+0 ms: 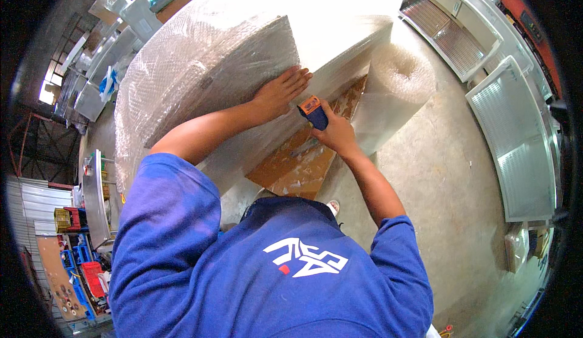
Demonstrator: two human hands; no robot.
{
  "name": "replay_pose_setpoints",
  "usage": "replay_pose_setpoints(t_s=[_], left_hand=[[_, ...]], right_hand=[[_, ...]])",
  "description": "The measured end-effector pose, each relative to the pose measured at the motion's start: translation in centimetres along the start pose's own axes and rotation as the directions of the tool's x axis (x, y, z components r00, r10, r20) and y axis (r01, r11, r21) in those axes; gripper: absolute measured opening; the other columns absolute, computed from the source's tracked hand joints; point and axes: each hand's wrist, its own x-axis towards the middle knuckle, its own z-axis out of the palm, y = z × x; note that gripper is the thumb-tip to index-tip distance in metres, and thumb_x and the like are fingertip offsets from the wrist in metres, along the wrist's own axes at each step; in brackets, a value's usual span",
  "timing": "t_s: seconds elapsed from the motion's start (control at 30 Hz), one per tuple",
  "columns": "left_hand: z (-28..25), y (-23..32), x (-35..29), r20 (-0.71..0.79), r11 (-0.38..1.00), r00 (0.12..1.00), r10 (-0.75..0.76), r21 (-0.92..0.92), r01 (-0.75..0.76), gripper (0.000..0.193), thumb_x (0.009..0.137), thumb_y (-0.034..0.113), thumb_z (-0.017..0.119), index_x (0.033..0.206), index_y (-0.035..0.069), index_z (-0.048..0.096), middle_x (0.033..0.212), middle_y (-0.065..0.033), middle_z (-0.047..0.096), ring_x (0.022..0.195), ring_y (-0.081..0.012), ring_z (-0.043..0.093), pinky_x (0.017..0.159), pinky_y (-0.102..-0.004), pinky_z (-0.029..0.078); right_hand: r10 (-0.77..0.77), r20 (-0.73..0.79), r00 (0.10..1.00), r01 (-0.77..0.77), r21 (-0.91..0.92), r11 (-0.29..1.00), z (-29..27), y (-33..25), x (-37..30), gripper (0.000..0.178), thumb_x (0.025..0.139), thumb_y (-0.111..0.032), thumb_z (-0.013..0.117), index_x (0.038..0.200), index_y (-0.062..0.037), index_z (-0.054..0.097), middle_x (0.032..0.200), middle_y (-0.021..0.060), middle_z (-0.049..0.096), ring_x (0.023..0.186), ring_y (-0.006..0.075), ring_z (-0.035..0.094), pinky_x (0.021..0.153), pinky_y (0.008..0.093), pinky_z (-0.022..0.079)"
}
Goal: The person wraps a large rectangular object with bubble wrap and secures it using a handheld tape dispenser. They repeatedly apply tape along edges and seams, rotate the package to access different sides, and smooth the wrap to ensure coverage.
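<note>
Head view: a bulky bubble-wrapped object (225, 58) stands ahead, the left hand (283, 94) laid flat on it; near that hand, the right hand (337, 133) clamps a blue-and-orange tool (313, 112). Brown board (294, 171) shows below; rightward stands a bubble-wrap roll (388, 110).

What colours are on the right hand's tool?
The tool is orange and dark blue, clearest in head view.

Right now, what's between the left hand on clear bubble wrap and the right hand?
Head view: a blue-and-orange handheld tool, held by the right hand.
</note>
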Motion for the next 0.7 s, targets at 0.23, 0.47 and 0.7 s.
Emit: replay_pose_setpoints(t_s=[0.23,0.47,0.7], left_hand=[[0.0,0.4,0.0,0.008,0.999,1.0,-0.007,0.053,0.007,0.089,0.087,0.048,0.068,0.156,0.003,0.034,0.169,-0.0138,0.019,0.157,-0.0305,0.011,0.129,-0.0506,0.004],[0.4,0.3,0.8,0.05,0.998,0.999,-0.01,0.066,0.007,0.075,0.092,0.046,0.06,0.157,0.015,0.038,0.17,-0.0109,0.016,0.158,-0.0321,0.005,0.127,-0.0562,-0.001],[0.1,3.1,0.8,0.282,0.986,0.947,0.152,0.017,-0.163,0.06,0.095,0.04,0.056,0.152,0.022,0.048,0.17,-0.0123,0.018,0.158,-0.0347,0.003,0.125,-0.0637,-0.003]], right_hand=[[0.059,0.263,0.963,0.031,-0.325,0.945,-4.7,-3.8,3.1,0.071,0.076,-0.029,0.08,0.141,-0.0144,0.056,0.103,0.0222,0.074,0.096,0.0407,0.072,0.084,0.0496,0.059],[0.282,0.687,0.67,0.434,-0.67,0.601,-3.4,-3.8,5.7,0.039,0.073,-0.036,0.085,0.107,-0.0165,0.08,0.117,0.0075,0.075,0.103,0.0292,0.073,0.083,0.0472,0.059],[0.1,0.832,0.545,-0.072,-0.072,0.995,-1.2,4.6,-5.6,0.054,0.067,-0.04,0.082,0.114,-0.0146,0.074,0.099,0.0124,0.077,0.085,0.0254,0.073,0.078,0.0405,0.057]])
